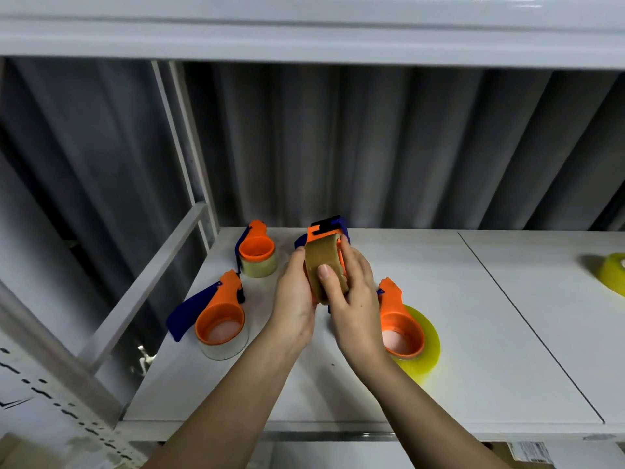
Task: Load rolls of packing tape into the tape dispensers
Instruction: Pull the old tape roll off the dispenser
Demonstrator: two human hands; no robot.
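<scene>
The brown tape roll (326, 270) is up in the air over the white shelf (473, 333), between both hands. It sits in an orange and blue tape dispenser (325, 229) that pokes out above the roll, away from the person. The roll stands on its edge, so its hole points left and right.

The left hand (292, 299) cups the left side of the roll, with its fingers curled round behind it. The right hand (351, 299) wraps the right side, and its thumb (325, 275) presses flat on the smooth brown band. Both hands touch the roll, so neither is nearer. I think the roll is being pushed onto the round orange hub, and a sideways push would seat it.

Three more dispensers lie on the shelf: one at the back (256, 247) with pale tape, one on the left (216, 316) with clear tape, one on the right (402, 326) with shiny yellow tape. A loose yellow roll (610, 277) sits far off to the right.
</scene>
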